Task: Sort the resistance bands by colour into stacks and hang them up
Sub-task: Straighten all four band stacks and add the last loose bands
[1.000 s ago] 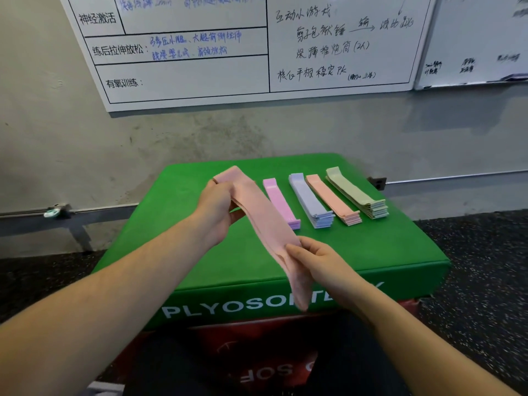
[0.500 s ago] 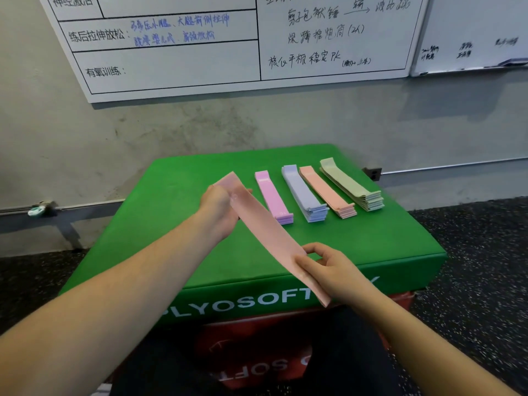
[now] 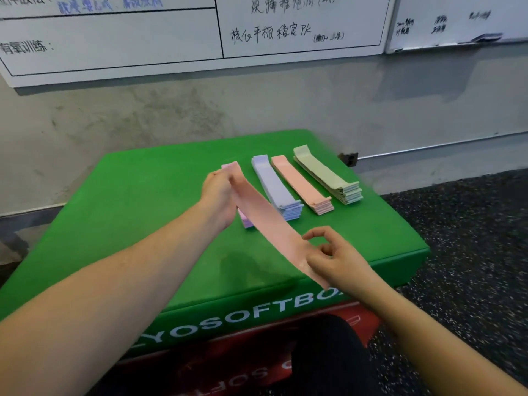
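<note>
Left hand [image 3: 218, 192] and right hand [image 3: 328, 258] each pinch an end of the pink band [image 3: 265, 215], stretched over the pink stack [image 3: 246, 221] mid-box; it should be lowered flat, edges aligned.

We are in a gym: a green soft plyo box [image 3: 148, 212] sits on speckled rubber flooring [image 3: 471, 238] at 3 o'clock. At 12 o'clock, whiteboards [image 3: 114, 38] with handwritten training notes hang on a rough concrete wall [image 3: 171, 115].
</note>
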Available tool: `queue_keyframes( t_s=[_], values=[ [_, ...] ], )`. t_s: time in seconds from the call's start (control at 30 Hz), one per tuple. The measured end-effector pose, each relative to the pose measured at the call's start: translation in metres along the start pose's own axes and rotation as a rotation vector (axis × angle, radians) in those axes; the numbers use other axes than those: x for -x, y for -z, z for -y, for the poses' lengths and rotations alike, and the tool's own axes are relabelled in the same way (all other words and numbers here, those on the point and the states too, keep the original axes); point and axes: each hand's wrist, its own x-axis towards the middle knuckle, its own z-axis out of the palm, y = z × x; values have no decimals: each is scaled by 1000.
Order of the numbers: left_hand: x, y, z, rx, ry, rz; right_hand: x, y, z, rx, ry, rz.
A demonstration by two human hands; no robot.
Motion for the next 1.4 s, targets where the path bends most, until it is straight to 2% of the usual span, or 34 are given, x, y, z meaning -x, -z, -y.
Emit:
queue_keyframes(
  t_s=[0.23,0.57,0.7,0.8,0.9,1.07,1.17,1.27,1.4],
  values=[
    [-45,-36,-9,-343,-202,37,-35,27,-15,-11,-34,-66],
    [-124,-98,-21,-429,-286,211,-89,70,-32,3,-15,-138],
    [-164,-115,-17,-528,-322,162,-114,86,-30,84,-15,-165],
    [-192,-127,-11,-589,-347,140,-127,97,-22,103,-19,-99],
    [-218,-136,0,-633,-349,152,-143,103,-16,267,84,-55],
    [-256,-142,21,-793,-366,107,-178,103,-27,481,238,-162],
    [-270,-142,26,-1032,-458,137,-192,100,-38,764,501,-243],
    [-277,-142,30,-1214,-540,162,-201,97,-44,841,636,-176],
    [-283,-146,40,-1367,-566,227,-204,97,-53,1005,680,-28]
  ],
)
